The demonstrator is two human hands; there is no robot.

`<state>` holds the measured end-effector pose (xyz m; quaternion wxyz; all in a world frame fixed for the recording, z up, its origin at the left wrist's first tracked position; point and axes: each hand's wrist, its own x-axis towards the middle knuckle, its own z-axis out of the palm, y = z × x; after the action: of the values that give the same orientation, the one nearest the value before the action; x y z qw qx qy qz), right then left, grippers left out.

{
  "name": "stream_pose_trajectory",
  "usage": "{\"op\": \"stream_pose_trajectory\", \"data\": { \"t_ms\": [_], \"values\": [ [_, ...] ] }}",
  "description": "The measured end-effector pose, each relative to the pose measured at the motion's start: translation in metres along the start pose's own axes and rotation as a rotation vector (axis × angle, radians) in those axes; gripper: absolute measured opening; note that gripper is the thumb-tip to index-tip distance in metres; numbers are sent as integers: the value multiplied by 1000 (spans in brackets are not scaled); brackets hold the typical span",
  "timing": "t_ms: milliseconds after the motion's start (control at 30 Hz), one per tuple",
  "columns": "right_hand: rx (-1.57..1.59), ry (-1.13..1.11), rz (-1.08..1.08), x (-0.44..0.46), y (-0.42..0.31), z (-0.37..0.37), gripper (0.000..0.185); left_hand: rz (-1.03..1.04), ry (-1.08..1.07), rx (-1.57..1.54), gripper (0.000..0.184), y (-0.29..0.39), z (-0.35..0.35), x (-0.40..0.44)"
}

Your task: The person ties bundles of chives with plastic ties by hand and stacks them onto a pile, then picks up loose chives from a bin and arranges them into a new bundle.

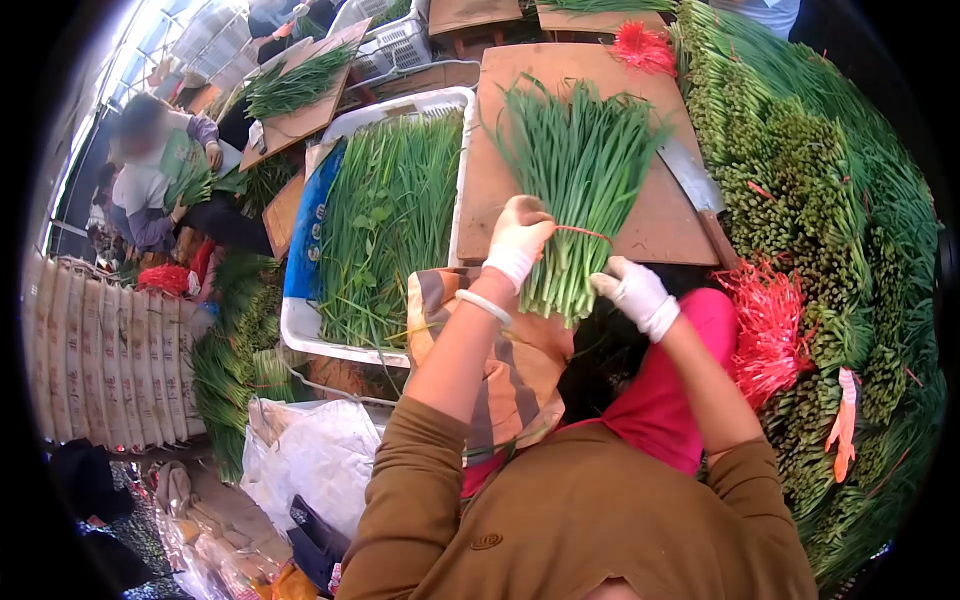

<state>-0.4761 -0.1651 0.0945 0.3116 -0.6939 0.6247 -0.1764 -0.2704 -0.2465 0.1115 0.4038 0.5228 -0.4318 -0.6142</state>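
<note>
I observe the right hand at the stem ends of the green bunch (I cannot tell that hand's hold). The left hand clasps it between its fingers; the leaves overlie the tabletop, beside a knife.

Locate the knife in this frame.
In the head view, the knife lies right of centre at the right edge of the wooden board, between the held green bunch and the piled stalks.

Green bundle, red tie, brown board.
</note>
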Motion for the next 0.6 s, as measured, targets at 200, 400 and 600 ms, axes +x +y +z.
{"op": "stream_pose_trajectory", "data": {
  "t_ms": [200,400,600],
  "values": [
    [372,4,-178,1,-10,35,29,385,-125,672,30,34,9,14],
    [1003,130,-159,56,-51,-15,22,315,-43,702,28,46,-24,21],
    [1112,-114,17,115,-82,-22,34,397,-47,755,25,36,-27,22]
  ]
}}
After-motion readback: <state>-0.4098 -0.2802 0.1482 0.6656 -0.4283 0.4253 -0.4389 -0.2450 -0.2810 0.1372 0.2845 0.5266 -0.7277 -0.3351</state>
